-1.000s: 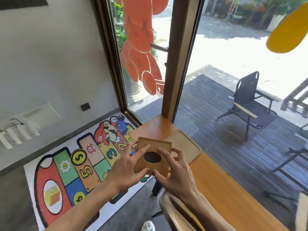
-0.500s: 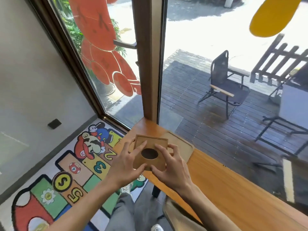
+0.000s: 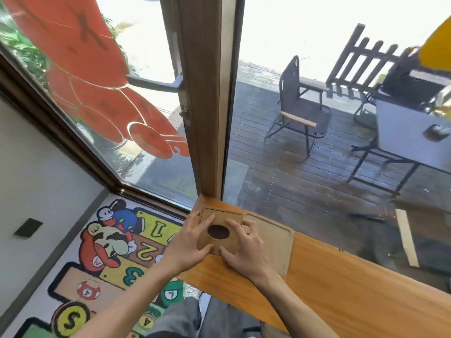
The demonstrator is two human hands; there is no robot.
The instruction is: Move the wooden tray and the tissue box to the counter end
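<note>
A square wooden tissue box [image 3: 220, 219] with a dark oval hole in its top sits at the far left end of the orange wooden counter [image 3: 341, 284], close to the window post. My left hand [image 3: 190, 242] grips its left side and my right hand [image 3: 244, 250] grips its right and front side. The flat wooden tray [image 3: 273, 237] lies on the counter just right of the box, partly covered by my right hand.
A brown window post [image 3: 207, 106] and glass panes stand right behind the counter end. A colourful cartoon rug [image 3: 109, 252] covers the floor to the left. Outside the glass are a folding chair [image 3: 297, 111], a grey table [image 3: 412, 137] and a deck.
Both hands have carried the tissue box farther along the counter toward the window post, and it now sits beside the tray. The view has moved closer to the window.
</note>
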